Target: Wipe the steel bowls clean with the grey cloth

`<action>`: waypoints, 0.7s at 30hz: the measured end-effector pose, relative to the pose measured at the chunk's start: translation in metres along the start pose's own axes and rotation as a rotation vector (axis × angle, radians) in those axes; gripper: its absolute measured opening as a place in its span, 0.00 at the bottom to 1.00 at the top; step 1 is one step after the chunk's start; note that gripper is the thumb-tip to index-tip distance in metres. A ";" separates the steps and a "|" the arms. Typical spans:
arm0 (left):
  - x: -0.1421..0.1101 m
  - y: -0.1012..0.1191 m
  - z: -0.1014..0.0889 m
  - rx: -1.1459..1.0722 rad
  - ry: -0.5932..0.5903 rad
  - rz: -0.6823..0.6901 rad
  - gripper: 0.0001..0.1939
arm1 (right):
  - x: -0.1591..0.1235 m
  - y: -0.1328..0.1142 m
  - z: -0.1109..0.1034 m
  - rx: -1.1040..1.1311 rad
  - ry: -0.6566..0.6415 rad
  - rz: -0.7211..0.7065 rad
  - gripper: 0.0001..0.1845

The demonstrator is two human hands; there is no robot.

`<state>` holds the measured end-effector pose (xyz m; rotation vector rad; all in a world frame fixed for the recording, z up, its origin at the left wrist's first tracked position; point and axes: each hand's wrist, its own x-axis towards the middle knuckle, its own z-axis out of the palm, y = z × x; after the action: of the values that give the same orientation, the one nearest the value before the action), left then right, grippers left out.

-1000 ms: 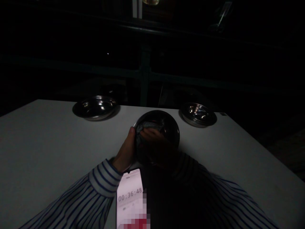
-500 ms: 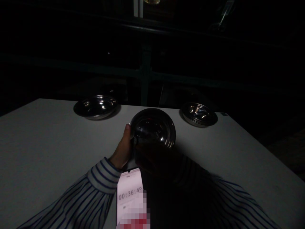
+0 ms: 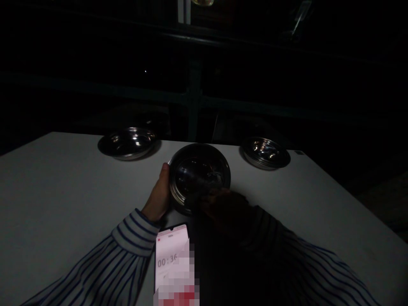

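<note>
The scene is very dark. A round steel bowl (image 3: 191, 170) is held tilted over the white table (image 3: 63, 191), its hollow facing me. My left hand (image 3: 157, 193) grips its left rim, thumb up along the edge. My right hand (image 3: 223, 202) lies in shadow at the bowl's lower right edge, closed on a grey cloth (image 3: 208, 185) pressed against the metal. Both arms wear blue-striped white sleeves.
Two more steel bowls stand at the table's far side, one at the left (image 3: 127, 143) and one at the right (image 3: 265, 151). A lit phone (image 3: 170, 261) showing a running timer lies near my left sleeve. Beyond the table all is dark.
The bowl has been turned and shifted a little left in my left hand. My right hand with the cloth has moved from inside the bowl to its lower right edge.
</note>
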<state>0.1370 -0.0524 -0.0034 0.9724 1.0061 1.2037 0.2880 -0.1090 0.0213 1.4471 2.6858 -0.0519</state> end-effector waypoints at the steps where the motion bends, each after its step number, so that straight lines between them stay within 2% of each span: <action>1: 0.001 0.000 -0.001 0.002 0.006 0.004 0.28 | -0.001 0.002 -0.001 -0.015 -0.005 0.011 0.14; 5: 0.003 -0.001 -0.004 0.001 0.015 0.015 0.27 | -0.003 0.012 -0.005 -0.083 0.020 0.057 0.15; 10: 0.005 -0.003 -0.007 0.001 0.093 0.004 0.28 | -0.007 0.029 -0.014 -0.032 0.022 0.027 0.13; 15: 0.008 -0.006 -0.009 0.006 0.130 0.037 0.28 | -0.010 0.037 -0.021 0.002 0.202 0.065 0.08; 21: 0.006 -0.004 -0.007 0.021 0.059 0.037 0.29 | -0.003 0.031 -0.011 -0.009 0.251 0.078 0.10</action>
<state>0.1316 -0.0464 -0.0092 0.9807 1.0527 1.2612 0.3148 -0.0940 0.0330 1.6549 2.8120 0.1572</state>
